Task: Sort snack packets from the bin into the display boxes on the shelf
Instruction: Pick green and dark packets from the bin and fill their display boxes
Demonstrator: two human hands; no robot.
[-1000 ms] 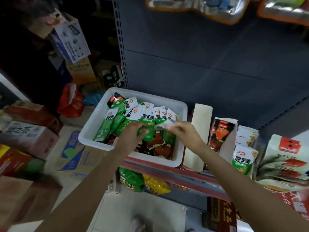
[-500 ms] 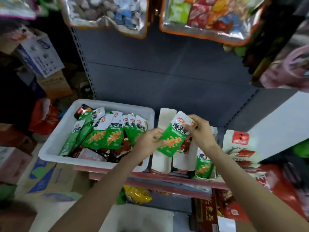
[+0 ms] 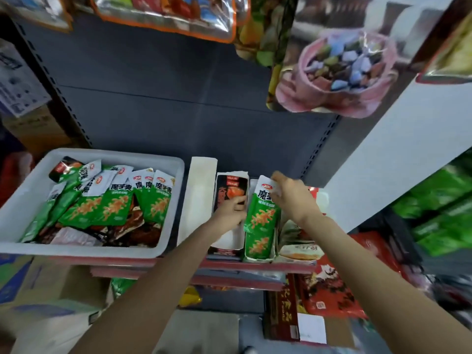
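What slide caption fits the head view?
Right hand slots a green packet into its display box; left hand steadies it.

Big shiny bags of sweets (image 3: 163,14) hang at the top, with orange edges. A pink bag (image 3: 342,72) hangs at the right, full of little wrapped blue and brown candies. The back wall of the shelf (image 3: 178,103) is dark grey. Blurry green packs (image 3: 439,200) sit far to the right. Down low there is a dark red box with gold letters (image 3: 281,312) and a red bag (image 3: 329,292) beside it. A brown cardboard box (image 3: 33,129) stands at the left.
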